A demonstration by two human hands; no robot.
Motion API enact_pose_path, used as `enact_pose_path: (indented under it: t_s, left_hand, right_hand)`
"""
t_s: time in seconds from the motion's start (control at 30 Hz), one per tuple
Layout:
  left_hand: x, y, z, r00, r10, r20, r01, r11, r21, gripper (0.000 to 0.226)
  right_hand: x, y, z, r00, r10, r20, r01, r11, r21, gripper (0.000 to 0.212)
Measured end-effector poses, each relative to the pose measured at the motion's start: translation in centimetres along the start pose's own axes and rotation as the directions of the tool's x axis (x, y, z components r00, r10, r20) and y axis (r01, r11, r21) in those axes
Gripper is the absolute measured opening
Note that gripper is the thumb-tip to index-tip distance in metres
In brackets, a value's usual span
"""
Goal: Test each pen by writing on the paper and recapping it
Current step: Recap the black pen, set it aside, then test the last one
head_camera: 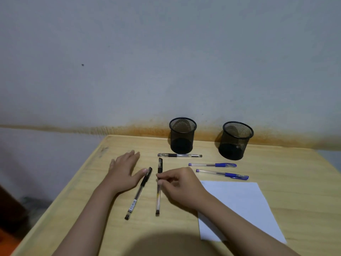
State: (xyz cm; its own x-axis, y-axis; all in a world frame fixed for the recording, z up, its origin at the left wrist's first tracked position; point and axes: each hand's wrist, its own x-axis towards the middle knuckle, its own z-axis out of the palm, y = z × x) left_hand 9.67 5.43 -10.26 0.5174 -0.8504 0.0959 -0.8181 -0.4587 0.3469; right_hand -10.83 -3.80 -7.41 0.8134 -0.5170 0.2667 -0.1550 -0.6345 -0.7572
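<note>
Head view, looking down on a light wooden counter (276, 163) against a grey wall.

Right hand (181, 183): thumb and fingertips pinched together on the barrel of the middle black pen (159, 185), which lies near-vertical in view, cap end away from the person. Whether the pen has left the counter cannot be told. Its cap looks on.

Left hand (125, 170): flat, fingers straight and spread, palm down on the counter. The thumb tip touches or lies just beside the cap end of the slanted black pen (139, 193), which lies left of the pinched one.

Other pens: a third black pen (180, 155) lies crosswise just in front of the left mesh cup (182, 135). Two blue pens, the upper blue pen (212, 165) and the lower blue pen (222, 174), lie between the right mesh cup (236, 140) and the paper (238, 204). All look capped. Both cups look empty. The paper sits under and beside the right forearm; no marks are visible on it.

Judgement: testing seems at or near its start, with the first pick in hand.

Risks from here:
- A fingertip pinch on a smooth round barrel may let the pen roll or slip on lifting.
- The slanted black pen lies close by; a sweep of either hand could knock it rolling toward the counter edge.
- The paper is loose; writing with no hand pressed on it could drag or crease it.
- A cap set down loose may roll off or get mismatched.
</note>
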Motion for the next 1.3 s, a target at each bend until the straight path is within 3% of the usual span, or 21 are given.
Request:
enact_pose_path:
  t_s: [0.4, 0.57, 0.63, 0.73, 0.83, 0.97, 1.23, 1.3]
  left_hand:
    - [0.1, -0.2, 0.0, 1.0, 0.014, 0.002, -0.014, 1.0, -0.003, 0.101]
    - [0.0, -0.2, 0.0, 1.0, 0.015, 0.005, -0.015, 1.0, -0.007, 0.099]
    - [0.0, -0.1, 0.0, 1.0, 0.013, -0.018, -0.013, 1.0, -0.017, 0.088]
    - [0.1, 0.1, 0.1, 0.999, -0.007, -0.044, 0.007, 1.0, 0.0, 0.067]
    - [0.3, 0.1, 0.3, 0.999, -0.035, 0.011, 0.034, 0.998, 0.056, 0.065]
    - [0.4, 0.3, 0.4, 0.998, -0.052, 0.036, 0.049, 0.995, 0.085, 0.065]
    - [0.4, 0.3, 0.5, 0.998, -0.063, 0.031, 0.06, 0.995, 0.08, 0.062]
    - [0.3, 0.4, 0.4, 0.998, -0.027, -0.049, 0.028, 1.0, 0.012, 0.056]
  right_hand:
    - [0.4, 0.9, 2.9, 0.995, -0.086, 0.056, 0.097, 0.972, -0.216, 0.025]
    - [0.3, 1.1, 2.4, 0.996, -0.075, 0.037, 0.08, 0.988, -0.132, 0.024]
    - [0.5, 1.4, 1.5, 0.998, -0.061, -0.005, 0.06, 0.993, -0.105, 0.023]
    - [1.4, 2.4, -0.1, 0.993, -0.045, -0.111, 0.021, 0.979, -0.203, 0.023]
    - [2.8, 3.6, -1.6, 0.981, -0.031, -0.193, -0.042, 0.932, -0.361, 0.026]
    - [4.4, 5.3, -2.0, 0.986, -0.069, -0.15, -0.028, 0.827, -0.562, 0.031]
    - [5.5, 6.0, -1.2, 0.984, -0.106, -0.14, -0.008, 0.767, -0.641, 0.021]
    - [5.3, 5.7, -1.4, 0.977, -0.139, -0.16, 0.007, 0.776, -0.631, 0.019]
